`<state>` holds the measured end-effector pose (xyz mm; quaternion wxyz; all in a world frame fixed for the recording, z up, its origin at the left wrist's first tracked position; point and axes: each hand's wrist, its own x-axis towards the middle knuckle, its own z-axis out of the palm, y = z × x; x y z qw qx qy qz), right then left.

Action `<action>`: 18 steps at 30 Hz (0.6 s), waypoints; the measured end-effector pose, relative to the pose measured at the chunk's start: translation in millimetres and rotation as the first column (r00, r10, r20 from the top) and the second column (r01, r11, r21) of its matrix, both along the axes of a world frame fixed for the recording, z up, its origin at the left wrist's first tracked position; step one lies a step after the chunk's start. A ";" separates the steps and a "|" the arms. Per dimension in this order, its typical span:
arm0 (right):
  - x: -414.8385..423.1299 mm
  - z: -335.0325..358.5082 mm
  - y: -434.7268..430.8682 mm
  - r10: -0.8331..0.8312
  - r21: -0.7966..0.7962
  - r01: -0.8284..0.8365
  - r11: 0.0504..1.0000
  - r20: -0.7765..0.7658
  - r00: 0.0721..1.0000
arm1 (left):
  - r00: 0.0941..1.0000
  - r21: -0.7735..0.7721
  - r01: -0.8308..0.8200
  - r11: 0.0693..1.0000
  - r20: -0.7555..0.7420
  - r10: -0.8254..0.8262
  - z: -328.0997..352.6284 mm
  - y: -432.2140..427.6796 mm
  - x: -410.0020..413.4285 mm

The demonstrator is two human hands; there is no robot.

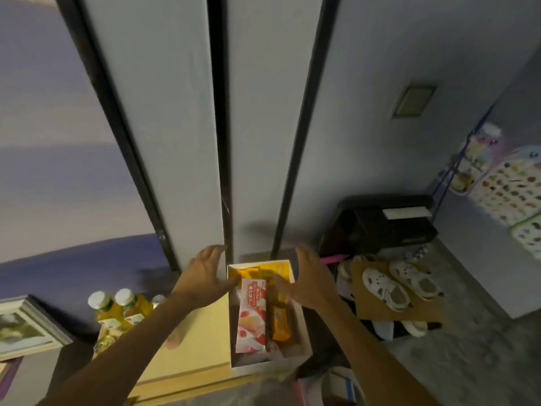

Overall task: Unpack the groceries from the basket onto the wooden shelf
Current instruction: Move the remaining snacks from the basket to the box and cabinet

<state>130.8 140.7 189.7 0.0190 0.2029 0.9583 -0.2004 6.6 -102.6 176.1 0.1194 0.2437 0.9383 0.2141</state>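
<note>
Both hands hover with fingers spread, gripping nothing: the left hand (206,275) sits at the left wall of the basket (306,332), and the right hand (307,278) reaches over its far right corner. The white, box-like basket stands at the right edge of the wooden shelf (202,344). Inside it lie a pink wafer pack (252,315), an orange snack pack (280,323) beside it, and a yellow bag (257,271) at the far end. Juice bottles (117,306) stand at the shelf's left edge. White sandals (401,285) rest on cardboard (377,309) right of the basket.
</note>
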 end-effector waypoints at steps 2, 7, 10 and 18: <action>3.3 34.7 -8.9 0.022 0.072 -0.022 0.997 0.003 1.000 | 0.996 -0.001 0.025 1.000 -0.089 -0.025 30.5 -15.5 -0.9; 14.0 101.8 -41.9 0.002 0.118 0.004 0.993 -0.054 0.999 | 0.979 0.028 -0.004 1.000 -0.205 0.010 93.9 -57.1 5.4; 18.0 127.4 -61.0 0.019 0.115 -0.006 0.993 -0.115 0.993 | 0.969 0.058 -0.017 0.998 -0.246 0.030 124.0 -85.8 15.5; 21.9 177.3 -112.2 0.236 0.119 -0.212 0.970 -0.241 0.941 | 0.883 0.098 -0.222 0.970 -0.400 0.243 177.6 -187.2 73.6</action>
